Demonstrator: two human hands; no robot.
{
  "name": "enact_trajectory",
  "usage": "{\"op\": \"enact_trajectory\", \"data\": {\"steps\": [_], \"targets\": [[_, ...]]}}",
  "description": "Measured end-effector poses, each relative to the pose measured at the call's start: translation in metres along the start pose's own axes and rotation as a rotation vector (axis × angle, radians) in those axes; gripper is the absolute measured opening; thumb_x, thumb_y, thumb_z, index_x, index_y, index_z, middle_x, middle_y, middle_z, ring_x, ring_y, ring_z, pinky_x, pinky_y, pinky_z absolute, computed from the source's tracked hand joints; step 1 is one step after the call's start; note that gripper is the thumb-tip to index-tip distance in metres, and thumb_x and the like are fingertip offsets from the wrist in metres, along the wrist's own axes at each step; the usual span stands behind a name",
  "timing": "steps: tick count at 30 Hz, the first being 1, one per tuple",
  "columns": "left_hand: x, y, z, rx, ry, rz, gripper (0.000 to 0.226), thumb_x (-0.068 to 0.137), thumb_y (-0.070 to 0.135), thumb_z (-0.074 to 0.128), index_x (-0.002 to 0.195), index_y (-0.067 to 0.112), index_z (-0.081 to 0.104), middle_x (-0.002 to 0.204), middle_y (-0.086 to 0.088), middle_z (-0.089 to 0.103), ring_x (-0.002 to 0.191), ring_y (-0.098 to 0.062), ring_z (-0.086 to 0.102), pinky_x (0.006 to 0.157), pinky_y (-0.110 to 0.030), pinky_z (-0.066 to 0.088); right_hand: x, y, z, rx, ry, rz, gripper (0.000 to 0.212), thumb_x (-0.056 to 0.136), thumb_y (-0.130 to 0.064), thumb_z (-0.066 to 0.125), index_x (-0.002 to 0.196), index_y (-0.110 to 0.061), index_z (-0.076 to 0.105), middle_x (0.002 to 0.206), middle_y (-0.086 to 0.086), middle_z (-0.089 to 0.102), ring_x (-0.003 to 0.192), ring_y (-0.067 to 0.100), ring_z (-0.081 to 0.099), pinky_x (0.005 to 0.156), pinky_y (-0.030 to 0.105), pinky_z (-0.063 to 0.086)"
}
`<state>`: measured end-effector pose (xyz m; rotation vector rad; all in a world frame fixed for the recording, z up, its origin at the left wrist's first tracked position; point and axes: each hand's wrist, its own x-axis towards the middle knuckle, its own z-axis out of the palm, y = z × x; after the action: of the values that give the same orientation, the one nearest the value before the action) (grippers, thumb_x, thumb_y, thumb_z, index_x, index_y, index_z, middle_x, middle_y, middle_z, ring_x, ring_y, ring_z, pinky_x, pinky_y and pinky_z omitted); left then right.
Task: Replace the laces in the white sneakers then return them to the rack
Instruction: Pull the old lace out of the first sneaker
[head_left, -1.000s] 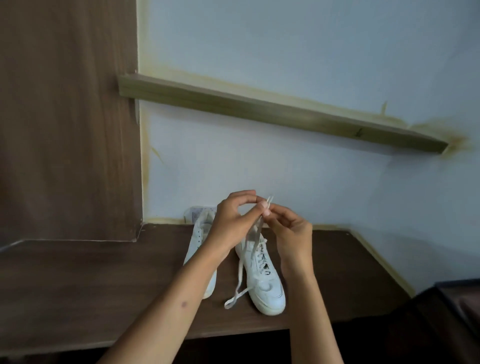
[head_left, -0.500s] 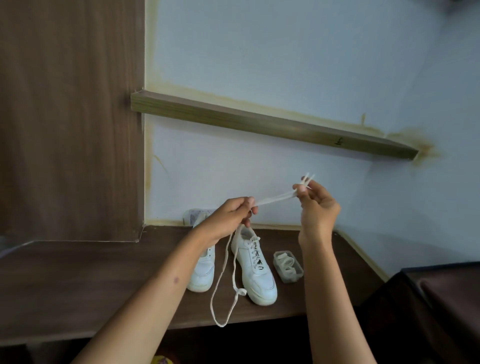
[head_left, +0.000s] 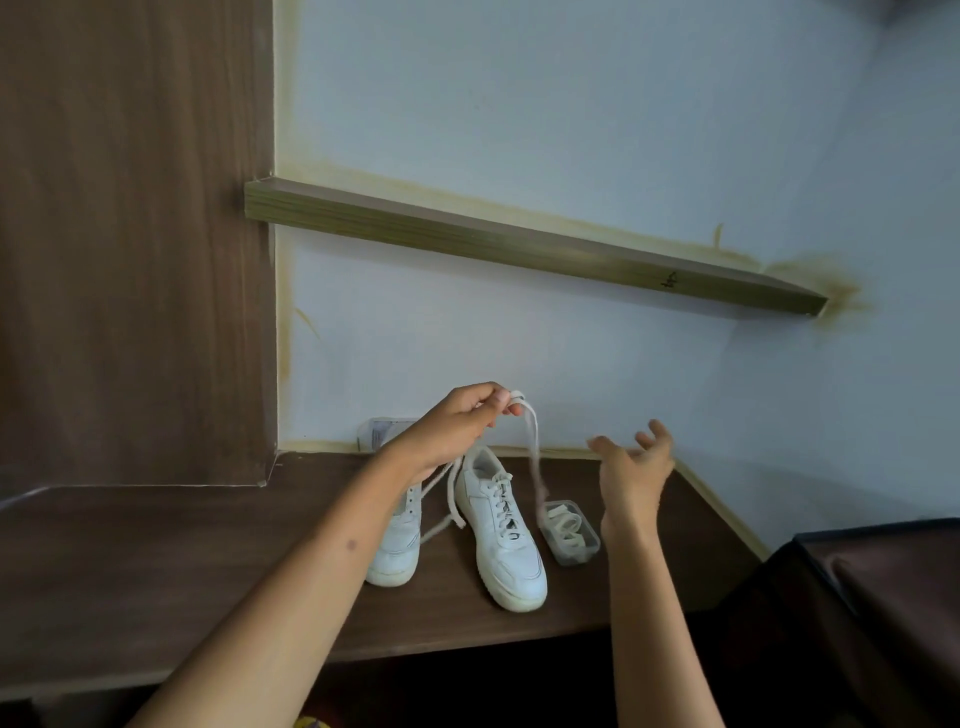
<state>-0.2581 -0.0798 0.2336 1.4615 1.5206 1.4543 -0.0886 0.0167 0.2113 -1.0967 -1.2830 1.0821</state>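
Observation:
Two white sneakers stand side by side on the brown desk (head_left: 156, 571), toes toward me. The right sneaker (head_left: 501, 535) has laces in its eyelets; the left sneaker (head_left: 397, 545) is partly hidden behind my left forearm. My left hand (head_left: 457, 423) is raised above the shoes and pinches a loose white lace (head_left: 532, 441), which hangs down on both sides. One end droops to a small clear box (head_left: 569, 532) holding another lace. My right hand (head_left: 634, 470) hovers above that box with fingers spread, holding nothing.
A long wooden shelf (head_left: 519, 244) runs along the pale wall above the desk. A brown wood panel (head_left: 130, 234) fills the left. A white paper packet (head_left: 382, 431) leans on the wall behind the shoes. A dark surface (head_left: 883, 597) sits at lower right.
My right hand has let go of the lace end and dropped lower, opening its fingers. The released end has fallen toward the clear box. My left hand still pinches the lace.

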Motion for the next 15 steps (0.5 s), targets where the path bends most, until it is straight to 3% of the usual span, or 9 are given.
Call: {"op": "enact_trajectory", "data": {"steps": [3, 5, 7, 9, 11, 13, 15], "targets": [[0.004, 0.001, 0.008, 0.041, -0.006, 0.003, 0.029, 0.105, 0.030, 0.039, 0.095, 0.025, 0.065, 0.110, 0.016, 0.053, 0.105, 0.005, 0.051, 0.080, -0.010, 0.044, -0.012, -0.007, 0.008, 0.097, -0.355, -0.050, 0.068, 0.080, -0.009, 0.070, 0.140, -0.025, 0.042, 0.129, -0.001, 0.057, 0.116, 0.011, 0.056, 0.085, 0.020, 0.039], [0.008, -0.001, 0.011, 0.044, 0.010, 0.006, 0.029, 0.104, 0.032, 0.042, 0.095, 0.023, 0.067, 0.110, 0.015, 0.054, 0.111, -0.005, 0.055, 0.090, -0.021, 0.050, -0.019, -0.011, 0.015, 0.121, -0.605, 0.003, 0.059, 0.086, -0.009, 0.066, 0.138, -0.027, 0.043, 0.123, 0.001, 0.064, 0.107, 0.006, 0.064, 0.087, 0.022, 0.041], [0.010, -0.003, 0.013, 0.060, 0.016, -0.007, 0.028, 0.104, 0.034, 0.042, 0.097, 0.023, 0.067, 0.109, 0.010, 0.058, 0.107, -0.012, 0.061, 0.097, -0.033, 0.051, -0.023, -0.008, 0.024, 0.128, -0.768, 0.047, 0.055, 0.088, -0.013, 0.066, 0.137, -0.026, 0.045, 0.121, 0.006, 0.068, 0.109, 0.015, 0.066, 0.094, 0.033, 0.048], [0.010, -0.006, 0.014, 0.026, 0.020, -0.033, 0.029, 0.105, 0.031, 0.039, 0.091, 0.021, 0.062, 0.100, 0.005, 0.059, 0.088, -0.013, 0.061, 0.085, -0.027, 0.050, -0.024, 0.000, 0.030, 0.142, -0.831, 0.057, 0.052, 0.089, -0.018, 0.067, 0.136, -0.024, 0.045, 0.108, 0.009, 0.072, 0.106, 0.022, 0.068, 0.098, 0.041, 0.049], [0.009, -0.007, 0.011, -0.043, 0.094, -0.037, 0.031, 0.107, 0.026, 0.034, 0.086, 0.018, 0.056, 0.098, 0.004, 0.060, 0.087, -0.010, 0.056, 0.075, -0.015, 0.045, -0.027, 0.004, 0.030, 0.147, -0.813, 0.072, 0.036, 0.097, -0.021, 0.060, 0.130, -0.016, 0.049, 0.076, 0.001, 0.065, 0.078, 0.016, 0.065, 0.085, 0.034, 0.052], [0.010, -0.012, 0.003, -0.188, 0.223, -0.083, 0.031, 0.107, 0.024, 0.034, 0.082, 0.020, 0.052, 0.104, 0.007, 0.064, 0.093, -0.008, 0.055, 0.079, -0.021, 0.040, -0.029, 0.010, 0.028, 0.103, -0.772, 0.070, 0.023, 0.102, -0.026, 0.049, 0.112, -0.007, 0.057, 0.061, -0.007, 0.046, 0.058, 0.008, 0.045, 0.066, 0.023, 0.046], [0.013, -0.018, -0.006, -0.389, 0.336, -0.178, 0.033, 0.106, 0.024, 0.038, 0.076, 0.023, 0.050, 0.107, 0.006, 0.066, 0.096, -0.012, 0.056, 0.086, -0.033, 0.037, -0.030, 0.018, 0.022, 0.028, -0.763, 0.031, 0.032, 0.104, -0.034, 0.043, 0.091, -0.011, 0.061, 0.060, -0.009, 0.039, 0.054, 0.005, 0.035, 0.060, 0.023, 0.038]]}}
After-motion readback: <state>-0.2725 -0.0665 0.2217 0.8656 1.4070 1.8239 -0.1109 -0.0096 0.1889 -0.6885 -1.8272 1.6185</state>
